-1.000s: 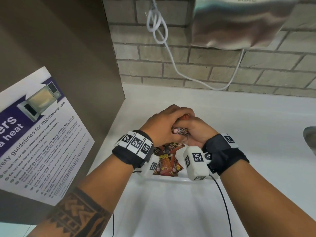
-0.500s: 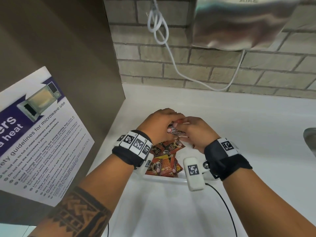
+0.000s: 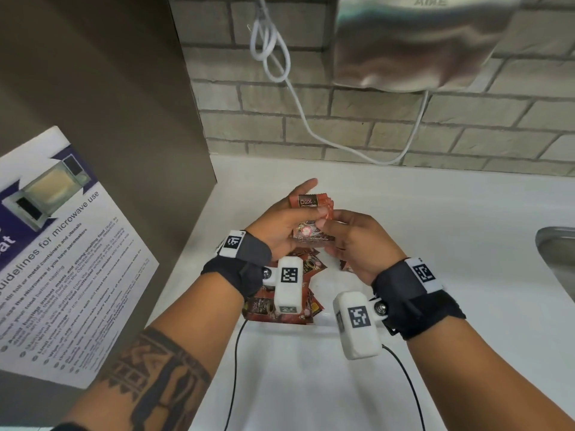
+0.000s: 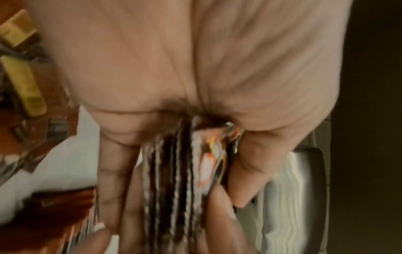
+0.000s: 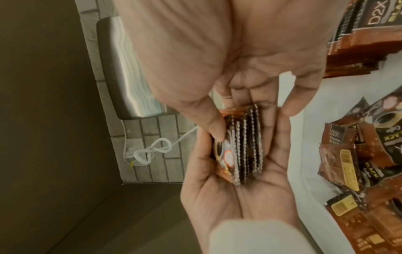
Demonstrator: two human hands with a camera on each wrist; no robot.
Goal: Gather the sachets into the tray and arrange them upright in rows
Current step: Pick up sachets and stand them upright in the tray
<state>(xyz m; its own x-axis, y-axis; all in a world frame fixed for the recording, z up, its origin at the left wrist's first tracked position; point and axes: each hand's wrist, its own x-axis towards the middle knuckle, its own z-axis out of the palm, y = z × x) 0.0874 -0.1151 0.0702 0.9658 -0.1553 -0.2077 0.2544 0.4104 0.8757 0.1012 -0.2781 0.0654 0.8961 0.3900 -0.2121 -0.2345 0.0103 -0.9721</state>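
A stack of several red-brown D2X coffee sachets is held upright above the white tray. My left hand cradles the stack, thumb on its front face and fingers straight behind it. My right hand pinches the stack's right side between thumb and fingers. In the right wrist view the stack shows edge-on, standing on the left palm under my right thumb. The left wrist view is blurred; there the stack sits between palm and thumb. Loose sachets lie jumbled in the tray.
The tray sits on a white counter in a corner, with a brown panel on the left bearing a microwave poster. A brick wall, a steel hand dryer and its looped white cable stand behind. A sink edge is at right.
Both hands have lifted off the tray with the stack. My left hand has turned palm-up, so the stack's printed face now shows.
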